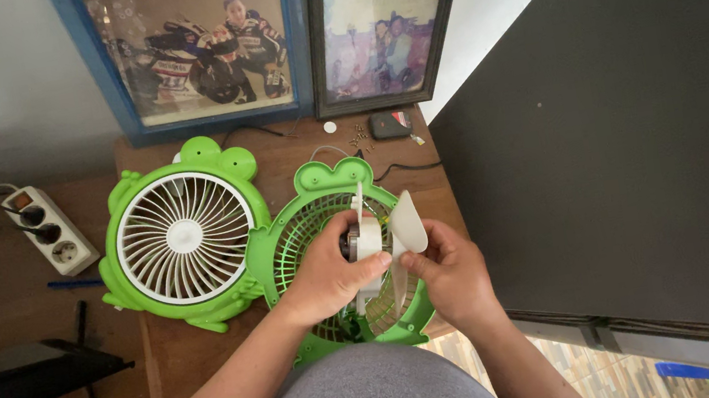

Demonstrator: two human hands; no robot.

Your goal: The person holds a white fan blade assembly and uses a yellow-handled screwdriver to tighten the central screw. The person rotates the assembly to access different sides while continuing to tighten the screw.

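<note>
Looking down from the head camera, the left hand [328, 276] is closed around the middle of a white fan blade [383, 236]. The right hand [453, 273] pinches one wing at its bottom edge. The blade sits just above the green fan back [303, 225], an open shell holding only its motor parts. The blade looks light, thin and easy to snap, so the thick middle seems the safest place to hold. The green fan front [184, 237] lies left of the shell.

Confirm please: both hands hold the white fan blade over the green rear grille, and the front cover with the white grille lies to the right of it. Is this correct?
Not quite. The front cover lies to the left of the green rear grille, as the head view shows. The rest holds: left hand and right hand hold the white fan blade over it.
</note>
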